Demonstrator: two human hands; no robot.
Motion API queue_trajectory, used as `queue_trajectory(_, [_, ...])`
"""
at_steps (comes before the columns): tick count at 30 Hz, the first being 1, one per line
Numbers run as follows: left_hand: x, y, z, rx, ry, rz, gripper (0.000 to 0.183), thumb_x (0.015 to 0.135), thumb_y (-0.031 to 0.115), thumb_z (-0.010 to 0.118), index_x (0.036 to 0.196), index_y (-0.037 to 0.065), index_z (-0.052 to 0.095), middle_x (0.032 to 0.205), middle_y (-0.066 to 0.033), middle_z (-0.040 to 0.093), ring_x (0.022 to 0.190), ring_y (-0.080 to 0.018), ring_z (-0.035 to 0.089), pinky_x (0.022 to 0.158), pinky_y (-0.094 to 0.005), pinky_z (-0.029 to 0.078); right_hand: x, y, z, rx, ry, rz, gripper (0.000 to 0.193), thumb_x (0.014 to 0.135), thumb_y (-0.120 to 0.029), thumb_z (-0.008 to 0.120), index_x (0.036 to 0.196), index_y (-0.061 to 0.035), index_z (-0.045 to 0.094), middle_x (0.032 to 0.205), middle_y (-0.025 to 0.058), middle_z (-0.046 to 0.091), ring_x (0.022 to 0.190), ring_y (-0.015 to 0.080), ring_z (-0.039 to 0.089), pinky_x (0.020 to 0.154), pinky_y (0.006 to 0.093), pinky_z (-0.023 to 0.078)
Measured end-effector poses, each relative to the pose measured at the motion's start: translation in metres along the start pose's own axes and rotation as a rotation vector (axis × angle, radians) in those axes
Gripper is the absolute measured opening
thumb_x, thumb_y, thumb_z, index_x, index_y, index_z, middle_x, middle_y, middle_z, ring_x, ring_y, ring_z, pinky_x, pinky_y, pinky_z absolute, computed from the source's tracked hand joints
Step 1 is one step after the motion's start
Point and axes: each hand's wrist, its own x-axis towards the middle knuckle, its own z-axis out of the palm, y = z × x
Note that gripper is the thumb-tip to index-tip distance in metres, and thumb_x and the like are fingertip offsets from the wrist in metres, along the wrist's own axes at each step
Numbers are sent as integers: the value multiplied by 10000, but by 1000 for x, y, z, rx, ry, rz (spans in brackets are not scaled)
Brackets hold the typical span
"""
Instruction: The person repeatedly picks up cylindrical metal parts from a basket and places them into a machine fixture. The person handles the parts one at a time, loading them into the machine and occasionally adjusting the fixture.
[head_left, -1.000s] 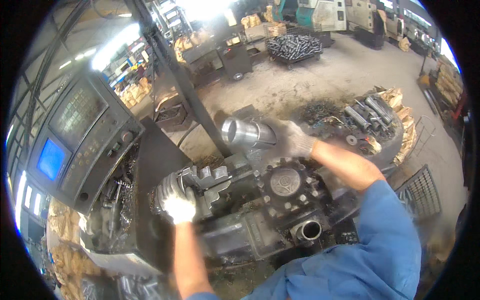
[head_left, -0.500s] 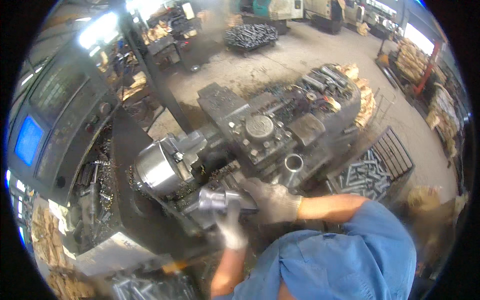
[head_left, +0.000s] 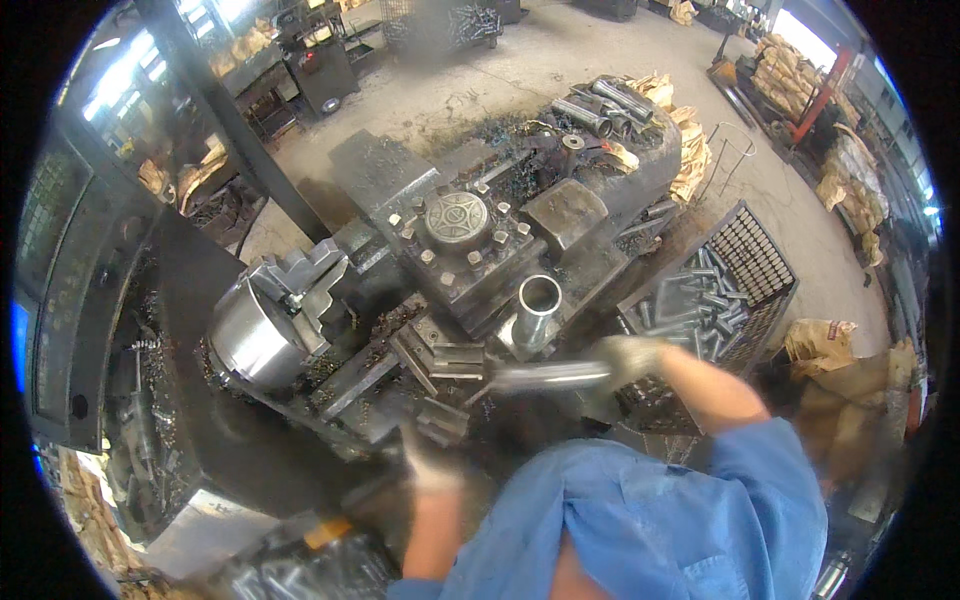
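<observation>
My right hand, in a pale work glove, grips one end of a shiny metal tube. The tube lies level and blurred in front of the machine, its other end pointing left toward V-shaped metal jaws. Below those jaws is my gloved left hand, smeared by motion beside a lower angled block; whether it holds anything does not show. Left of it sits the lathe's shiny chuck with stepped jaws. A separate open-topped metal tube stands upright just behind the held one.
A bolted tool post rises in the middle of the lathe. At right stands a mesh crate with several metal tubes. More tubes lie on the machine's far end. A dark post stands at left; metal parts lie low at left.
My right hand has swung right with the metal tube, away from the jaws. My left hand has come off and dropped lower. The whole view has shifted.
</observation>
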Motion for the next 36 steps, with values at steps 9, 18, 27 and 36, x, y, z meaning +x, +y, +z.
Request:
queue_trajectory(9, [-17,34,-3,-157,-48,-70,563,1057,586,571,1426,163,614,1337,-59,663,1209,-332,640,1029,-520,542,-78,65,-35,-289,547,515,710,844,-268,828,1476,-72,571,1349,206,685,1215,361,678,1054,433,535])
queue_trajectory(18, [-76,37,62,59,-123,-160,671,1025,676,562,1319,80,652,1166,-90,698,1058,-264,668,983,-423,553,65,-152,-21,-192,488,-572,642,773,-307,886,1351,-122,676,1278,174,724,1214,283,710,868,417,612])
queue_trajectory(27, [-26,45,5,-102,-90,4,651,1032,661,550,1404,131,612,1259,-100,676,1146,-305,642,1018,-445,529,191,-144,48,-567,196,-276,575,962,-398,687,1458,-123,588,1389,170,599,1076,344,722,820,467,602])
queue_trajectory(36, [3,54,27,-203,-177,306,668,1058,611,549,1487,99,539,1381,-90,617,1289,-295,572,1148,-450,419,143,-252,35,-398,336,-384,725,825,-482,837,1334,3,658,1153,193,769,1047,311,749,939,438,582])
